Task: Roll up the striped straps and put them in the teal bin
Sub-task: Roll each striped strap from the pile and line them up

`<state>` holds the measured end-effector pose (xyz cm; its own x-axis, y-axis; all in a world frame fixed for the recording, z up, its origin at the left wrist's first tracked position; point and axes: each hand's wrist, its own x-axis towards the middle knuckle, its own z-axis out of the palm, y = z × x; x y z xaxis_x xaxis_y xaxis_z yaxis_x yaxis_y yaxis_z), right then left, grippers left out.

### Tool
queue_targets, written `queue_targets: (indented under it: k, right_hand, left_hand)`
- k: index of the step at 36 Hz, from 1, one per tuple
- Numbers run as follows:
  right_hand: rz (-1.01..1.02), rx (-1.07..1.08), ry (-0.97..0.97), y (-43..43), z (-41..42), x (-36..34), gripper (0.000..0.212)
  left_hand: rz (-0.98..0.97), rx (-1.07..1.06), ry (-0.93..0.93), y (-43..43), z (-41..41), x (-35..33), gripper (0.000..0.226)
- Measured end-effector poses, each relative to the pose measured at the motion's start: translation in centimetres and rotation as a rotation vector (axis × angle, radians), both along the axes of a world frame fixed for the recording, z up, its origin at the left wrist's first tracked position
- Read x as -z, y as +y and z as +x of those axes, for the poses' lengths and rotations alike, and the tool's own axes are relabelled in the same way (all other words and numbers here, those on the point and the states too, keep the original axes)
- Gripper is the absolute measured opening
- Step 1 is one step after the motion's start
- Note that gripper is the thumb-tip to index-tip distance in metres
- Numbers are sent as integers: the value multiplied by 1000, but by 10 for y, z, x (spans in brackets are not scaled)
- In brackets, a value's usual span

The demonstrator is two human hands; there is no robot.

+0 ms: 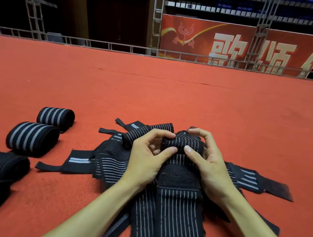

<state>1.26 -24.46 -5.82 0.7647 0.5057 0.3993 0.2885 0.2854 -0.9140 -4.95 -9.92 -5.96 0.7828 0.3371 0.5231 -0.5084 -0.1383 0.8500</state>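
I'm watching the left hand (147, 156) and right hand (209, 162) pinching the rolled end (183, 145) of a striped strap (174, 216) between them, its flat length trailing nearward from the grip, rolled straps (32, 138) lying well to its left

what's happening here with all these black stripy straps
A person is rolling up a striped strap. The left hand and right hand both pinch the small roll started at its far end. The rest of the strap lies flat over the pile of unrolled straps, running back toward the person. Four finished rolls sit on the red carpet to the left. No teal bin is in view.
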Motion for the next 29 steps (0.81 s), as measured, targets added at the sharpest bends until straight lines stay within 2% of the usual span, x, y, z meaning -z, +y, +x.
queue_targets:
  k: [11, 17, 21, 26, 29]
  right_hand:
    - [-12, -2, -31, 2, -3, 1, 22]
    - [-48, 28, -109, 0, -2, 3, 21]
    - [-50, 76, -168, 0, 0, 3, 13]
    - [-17, 82, -173, -1, 1, 2, 16]
    - [2, 87, -174, -2, 0, 1, 18]
  left_hand:
    - [-8, -39, -39, 1, 2, 3, 39]
    - [24, 10, -3, 0, 2, 6, 35]
    - [47, 34, 12, -1, 2, 7, 24]
    - [19, 99, 55, -1, 1, 6, 31]
    - [-37, 144, 141, -1, 2, 6, 18]
